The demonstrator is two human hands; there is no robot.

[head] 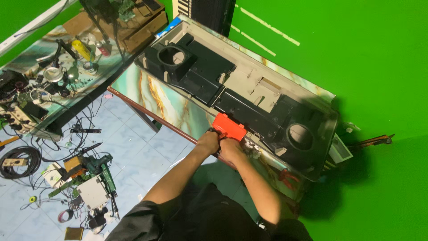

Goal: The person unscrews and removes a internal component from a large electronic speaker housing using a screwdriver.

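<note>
The red tool (pixel 228 126), a blocky red-orange thing, sits at the near edge of the long casing (pixel 249 89), about midway along it, pressed against the black inner panel (pixel 247 109). Both hands meet on it: the left hand (pixel 208 141) wraps its near end with fingers curled shut around it, and the right hand (pixel 230 148) closes in just beside, fingers bunched on the same end, though exactly where each fingertip lies I cannot tell. The work looks like driving or loosening something at the casing's rim, and doing it well likely means keeping the tool square to the panel, pushing straight along its axis, and letting one hand steady while the other applies force, so it does not skid across the plastic. The casing lies open-side up on a marbled table (pixel 169 100), with a round opening (pixel 171 56) at the far end and another (pixel 299 136) at the near right; it overhangs a little, so leaning weight on the edge could tip it. Red-handled pliers (pixel 287 177) rest on the table near the right forearm. On the floor (pixel 133 147) to the left lie cables, circuit boards and small parts.
</note>
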